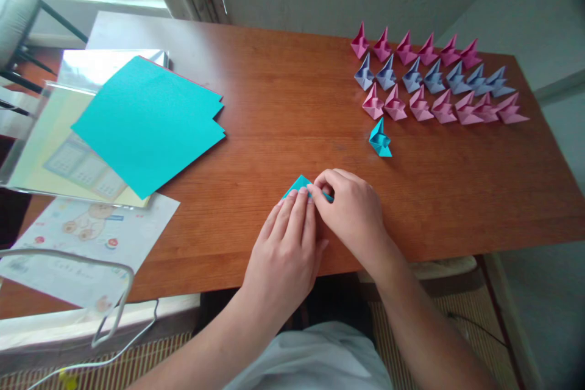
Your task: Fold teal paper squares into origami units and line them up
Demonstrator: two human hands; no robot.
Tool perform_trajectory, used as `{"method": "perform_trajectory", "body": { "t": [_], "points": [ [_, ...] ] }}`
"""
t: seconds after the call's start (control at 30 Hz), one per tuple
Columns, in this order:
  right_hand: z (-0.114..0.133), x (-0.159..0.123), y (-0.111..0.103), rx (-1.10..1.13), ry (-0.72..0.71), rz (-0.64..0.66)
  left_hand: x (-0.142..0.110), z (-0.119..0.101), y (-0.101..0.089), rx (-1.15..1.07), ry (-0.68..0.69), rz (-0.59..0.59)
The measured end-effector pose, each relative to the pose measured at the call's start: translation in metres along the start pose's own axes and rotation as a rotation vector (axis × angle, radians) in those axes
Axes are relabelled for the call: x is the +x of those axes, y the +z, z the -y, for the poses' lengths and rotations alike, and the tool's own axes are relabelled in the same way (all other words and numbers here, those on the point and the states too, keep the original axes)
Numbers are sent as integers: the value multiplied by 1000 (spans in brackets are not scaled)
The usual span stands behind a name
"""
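A small teal piece of folded paper (301, 181) lies on the table near its front edge, mostly covered by my hands. My left hand (287, 244) rests flat over it, fingers stretched out and pressing it down. The thumb and forefinger of my right hand (351, 204) pinch the paper's right side, its other fingers curled. Just beyond my hands stands a finished-looking teal origami figure (380, 139) with a pointed tip. How the paper under my fingers is folded is hidden.
Rows of magenta (405, 49), lavender (412, 77) and pink (419, 105) origami figures stand at the back right. Teal paper sheets (150, 125) lie fanned at the left, over a clear plastic folder (31, 152). A printed white sheet (137, 244) and a metal frame (68, 256) are at the near left.
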State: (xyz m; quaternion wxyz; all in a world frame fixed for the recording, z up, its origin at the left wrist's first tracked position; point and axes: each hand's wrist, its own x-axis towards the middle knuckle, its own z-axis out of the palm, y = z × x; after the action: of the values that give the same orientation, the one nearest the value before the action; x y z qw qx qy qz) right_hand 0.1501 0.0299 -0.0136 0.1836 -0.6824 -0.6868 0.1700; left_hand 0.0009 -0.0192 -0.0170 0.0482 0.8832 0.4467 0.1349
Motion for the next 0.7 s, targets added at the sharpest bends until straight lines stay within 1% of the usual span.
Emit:
{"method": "perform_trajectory", "body": {
  "t": [0.1,0.17,0.3,0.37,0.4,0.5,0.57,0.7],
  "points": [
    [-6,-1,-5,39,-9,8,-1,0,1,23,-2,14],
    [-13,-3,-10,76,-30,-30,-3,-1,2,29,-1,18],
    [-28,-15,-16,125,-174,-177,-4,-1,5,39,-4,26],
    [-32,-23,-15,115,-274,-215,-5,-1,6,45,0,23],
    [-33,-28,-13,102,-325,-210,-5,-1,7,48,4,19],
    [-34,-39,-5,73,-457,-144,-6,0,9,60,14,0],
    [-33,-46,-1,1,-477,-129,-6,1,9,61,19,-7],
    [-30,-54,1,-168,-445,-132,-7,0,10,55,17,-7]
  ]
}}
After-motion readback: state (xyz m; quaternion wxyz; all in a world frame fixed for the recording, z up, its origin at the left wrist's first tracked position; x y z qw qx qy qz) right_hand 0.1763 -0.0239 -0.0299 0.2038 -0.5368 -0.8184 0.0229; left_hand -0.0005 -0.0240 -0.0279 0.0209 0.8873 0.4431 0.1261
